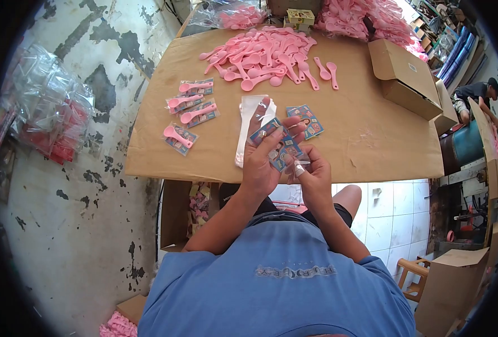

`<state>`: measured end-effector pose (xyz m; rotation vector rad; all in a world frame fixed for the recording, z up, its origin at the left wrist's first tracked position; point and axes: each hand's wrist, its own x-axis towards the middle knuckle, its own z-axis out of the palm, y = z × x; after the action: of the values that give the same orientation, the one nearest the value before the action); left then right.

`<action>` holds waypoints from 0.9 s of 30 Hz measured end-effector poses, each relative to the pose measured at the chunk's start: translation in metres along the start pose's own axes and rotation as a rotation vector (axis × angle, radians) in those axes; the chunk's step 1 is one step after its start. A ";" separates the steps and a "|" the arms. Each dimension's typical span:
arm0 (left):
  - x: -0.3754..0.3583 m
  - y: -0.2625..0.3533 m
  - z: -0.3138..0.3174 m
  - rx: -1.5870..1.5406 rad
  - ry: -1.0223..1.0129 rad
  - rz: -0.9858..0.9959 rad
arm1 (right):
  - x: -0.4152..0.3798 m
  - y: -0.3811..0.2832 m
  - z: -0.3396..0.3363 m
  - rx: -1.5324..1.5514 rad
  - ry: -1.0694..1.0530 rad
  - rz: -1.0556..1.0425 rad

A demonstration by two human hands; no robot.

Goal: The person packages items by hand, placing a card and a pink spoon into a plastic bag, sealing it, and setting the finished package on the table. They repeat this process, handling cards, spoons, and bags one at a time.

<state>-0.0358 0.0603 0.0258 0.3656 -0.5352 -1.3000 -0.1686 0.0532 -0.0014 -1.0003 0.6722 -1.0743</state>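
Observation:
My left hand [262, 163] grips a blue printed card [284, 150] that sits in a clear plastic bag, with the thumb lying across its front. At the bag's lower end, my right hand [316, 178] pinches the clear plastic between thumb and fingers. Under and beside my left hand lies a stack of clear and white plastic bags [245, 123]. Just beyond my fingers is a small pile of blue printed cards [306, 121]. To the left, several bagged cards rest on the table, each with a pink spoon [178, 136] on it.
A large heap of pink spoons [260, 53] covers the far middle of the brown table [372, 149]. An open cardboard box [406, 76] stands at right, and small yellow boxes [300, 18] at the back. Another person [476, 98] works farther right. Bagged goods [52, 104] lie at left.

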 end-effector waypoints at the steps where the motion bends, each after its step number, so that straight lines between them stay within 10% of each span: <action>1: -0.003 -0.002 0.001 0.003 0.002 -0.004 | -0.003 -0.001 -0.001 -0.015 -0.004 -0.021; 7: -0.019 -0.009 -0.005 0.070 0.010 -0.055 | -0.001 0.028 -0.012 -0.172 0.072 -0.180; 14: -0.004 0.009 -0.048 0.007 0.288 0.033 | 0.012 -0.012 -0.004 -0.962 -0.212 -0.943; 20: 0.007 0.064 -0.084 -0.101 0.459 0.198 | 0.102 -0.051 -0.041 -1.046 0.007 -0.334; 27: -0.015 0.052 -0.088 -0.091 0.385 0.111 | 0.264 -0.029 -0.147 -1.650 0.340 -0.170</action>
<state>0.0534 0.0837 -0.0214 0.4903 -0.1682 -1.1074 -0.2105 -0.2463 -0.0329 -2.2890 1.8895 -0.6643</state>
